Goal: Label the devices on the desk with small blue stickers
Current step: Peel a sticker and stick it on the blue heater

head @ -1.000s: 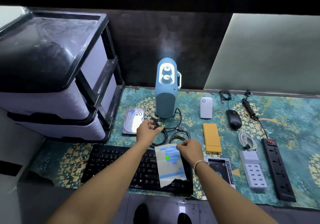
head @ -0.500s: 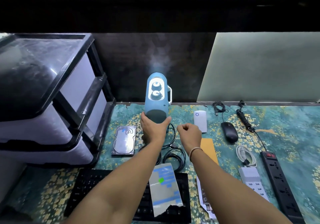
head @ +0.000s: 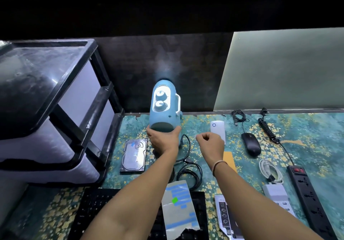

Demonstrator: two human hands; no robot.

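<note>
A tall blue device with two knobs (head: 163,107) stands at the back of the desk. My left hand (head: 163,141) grips its lower body from the front. My right hand (head: 210,143) hovers just to its right with the fingers curled and thumb against forefinger; I see no sticker between them. The sticker sheet (head: 178,202) with several blue strips and one green square lies on the black keyboard (head: 104,212). A hard drive (head: 135,155) bearing a small blue sticker lies to the left of my left hand.
A black-framed drawer unit (head: 46,109) fills the left side. To the right lie a white box (head: 216,126), a black mouse (head: 251,145), an orange pad (head: 229,159), a white cable (head: 270,171), a white charger (head: 277,195) and a black power strip (head: 309,193). Black cables (head: 189,172) coil mid-desk.
My left hand left the cable plug and took hold of the blue device. My right hand came off the sticker sheet and moved forward, curled. The view tilted toward the back of the desk.
</note>
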